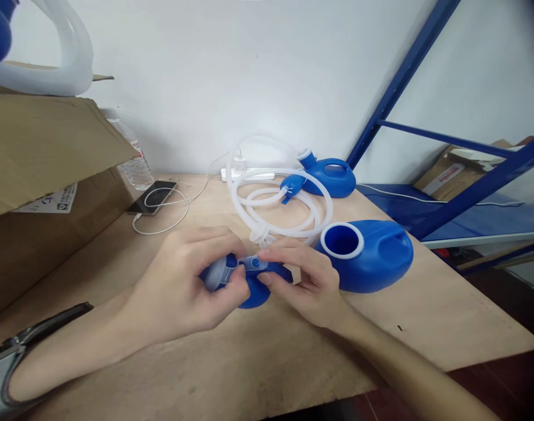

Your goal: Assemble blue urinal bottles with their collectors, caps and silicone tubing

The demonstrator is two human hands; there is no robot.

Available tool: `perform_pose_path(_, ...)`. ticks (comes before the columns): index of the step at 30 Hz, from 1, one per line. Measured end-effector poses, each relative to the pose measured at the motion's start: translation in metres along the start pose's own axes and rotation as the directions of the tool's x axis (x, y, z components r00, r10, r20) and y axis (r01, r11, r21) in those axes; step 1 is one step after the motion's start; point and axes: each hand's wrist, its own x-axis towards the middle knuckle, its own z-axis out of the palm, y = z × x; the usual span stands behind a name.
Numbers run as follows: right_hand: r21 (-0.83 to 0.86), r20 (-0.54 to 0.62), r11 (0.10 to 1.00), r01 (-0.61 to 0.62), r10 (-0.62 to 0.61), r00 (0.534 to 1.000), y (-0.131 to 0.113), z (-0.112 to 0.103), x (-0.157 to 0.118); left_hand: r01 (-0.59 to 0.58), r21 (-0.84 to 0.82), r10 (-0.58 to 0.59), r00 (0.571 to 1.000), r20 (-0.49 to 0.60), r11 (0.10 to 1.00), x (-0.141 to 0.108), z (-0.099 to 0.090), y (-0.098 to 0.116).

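Note:
A blue plastic piece [255,294] with a clear cap and strap is held between my two hands over the table. My left hand [201,275] has its fingers wrapped round the clear-capped end. With thumb and fingertips, my right hand [300,280] pinches the other side by the clear strap. Just right of my right hand lies a blue bottle [381,263] on its side, its white-rimmed mouth open. Behind my hands a coil of translucent tube [326,202] rests on the table, with a blue fitting [293,185] inside the loop.
Another blue bottle [337,178] lies at the back by a white power strip [249,174]. A phone [153,197] with a white cable and a clear water bottle [135,166] stand left, beside a cardboard box [52,146]. Blue shelving [451,204] borders the table [442,316] on the right.

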Motion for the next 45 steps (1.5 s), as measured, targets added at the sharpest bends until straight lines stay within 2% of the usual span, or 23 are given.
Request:
perform_pose_path(2,0.019,0.004,0.999,-0.033,0.033,0.999,-0.004,0.002,-0.001,-0.019,0.031,0.019,1.0,-0.005,0.999,-0.001,0.001,0.002)
perform_pose_path(5,0.07,-0.005,0.982,-0.177,0.178,0.984,-0.011,0.006,-0.003,-0.053,0.092,0.054,0.999,-0.007,0.994,-0.002,0.003,0.007)
perform_pose_path(8,0.105,0.031,0.922,-0.373,0.371,0.928,-0.018,0.01,-0.004,-0.101,0.188,0.108,0.994,-0.026,0.977,-0.004,0.004,0.009)
perform_pose_path(10,0.115,0.082,0.891,-0.439,0.432,0.898,-0.02,0.01,-0.002,-0.143,0.25,0.159,0.986,-0.043,0.958,-0.006,0.004,0.009)
perform_pose_path(15,0.089,0.131,0.915,-0.394,0.381,0.915,-0.022,0.007,0.005,-0.244,0.402,0.296,0.953,-0.071,0.883,-0.01,0.008,0.005)
perform_pose_path(19,0.04,0.158,0.951,-0.308,0.298,0.941,-0.02,0.002,0.008,-0.278,0.447,0.344,0.936,-0.072,0.85,-0.01,0.01,0.004)
perform_pose_path(26,-0.119,0.181,0.987,-0.106,0.126,0.975,-0.013,-0.004,0.007,-0.245,0.449,0.289,0.957,-0.031,0.86,-0.011,0.011,0.008)
perform_pose_path(32,-0.181,0.16,0.983,-0.011,0.041,0.986,-0.009,-0.001,0.003,-0.248,0.43,0.277,0.961,-0.004,0.868,-0.011,0.009,0.009)
perform_pose_path(39,-0.164,0.18,0.985,-0.048,0.078,0.981,-0.01,-0.001,0.004,-0.219,0.462,0.25,0.968,-0.005,0.859,-0.015,0.009,0.011)
perform_pose_path(42,-0.127,0.169,0.985,-0.12,0.141,0.976,-0.014,0.001,0.004,-0.218,0.498,0.254,0.967,-0.004,0.839,-0.016,0.011,0.012)
perform_pose_path(45,-0.023,0.147,0.968,-0.249,0.249,0.957,-0.019,0.004,0.003,-0.228,0.536,0.263,0.965,0.011,0.813,-0.017,0.013,0.012)
